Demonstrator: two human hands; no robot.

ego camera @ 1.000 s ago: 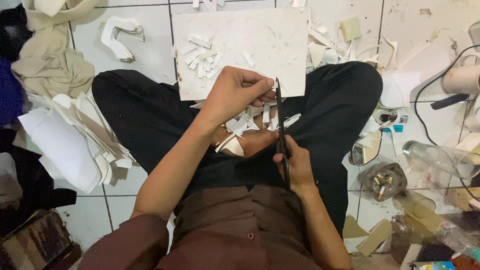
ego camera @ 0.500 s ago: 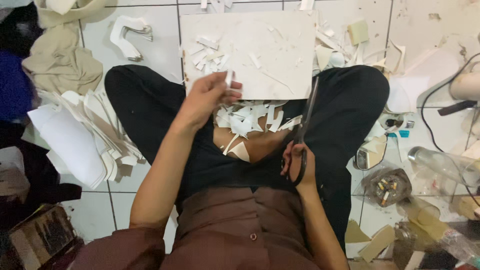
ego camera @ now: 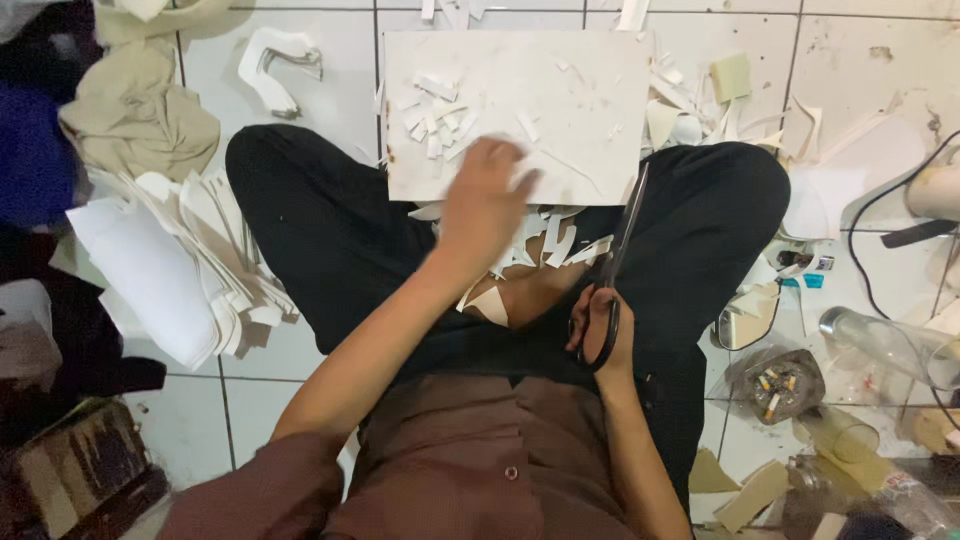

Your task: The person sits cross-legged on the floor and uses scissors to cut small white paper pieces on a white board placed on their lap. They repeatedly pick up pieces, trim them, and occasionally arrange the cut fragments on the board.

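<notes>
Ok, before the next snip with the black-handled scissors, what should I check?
1. Right hand grips the black-handled scissors: ok.
2. Scissor blades shut, pointing away from the body: ok.
3. Left hand clear of the blades: ok.
4. Left hand holding a piece to cut: cannot tell, blurred.
5. Small white cut strips piled on the white rectangular board: ok.
6. Lap free of white offcuts: not ok.
</notes>
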